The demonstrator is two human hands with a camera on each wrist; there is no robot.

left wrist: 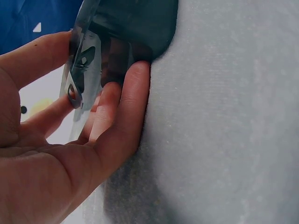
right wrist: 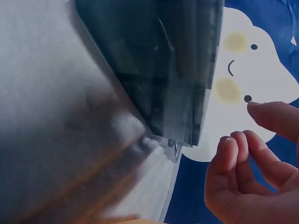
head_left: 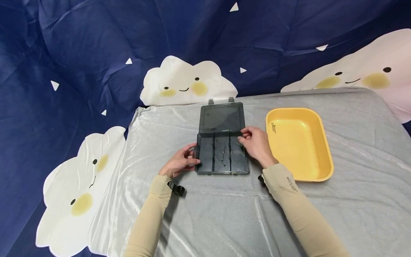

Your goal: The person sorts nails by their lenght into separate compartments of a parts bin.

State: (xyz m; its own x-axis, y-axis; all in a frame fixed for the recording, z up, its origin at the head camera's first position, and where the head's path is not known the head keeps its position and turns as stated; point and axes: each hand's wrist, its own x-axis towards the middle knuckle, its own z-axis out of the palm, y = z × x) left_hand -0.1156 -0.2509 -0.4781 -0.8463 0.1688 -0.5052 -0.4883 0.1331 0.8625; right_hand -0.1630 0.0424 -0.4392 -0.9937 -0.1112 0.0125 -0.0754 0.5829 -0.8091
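A dark translucent plastic box lies on the grey cloth with its lid tipped back. Dividers split it into three compartments. Several thin dark screws or nails lie in the middle compartment, and a few more show in the right one. My left hand grips the box's left side, thumb on the rim and fingers against the wall, as the left wrist view also shows. Over the right edge of the box hovers my right hand; in the right wrist view its bent fingers stand apart from the thumb, holding nothing.
To the right stands a yellow tray with a few small screws near its upper left corner. Grey cloth covers the table in loose folds. Behind hangs a blue curtain with printed clouds.
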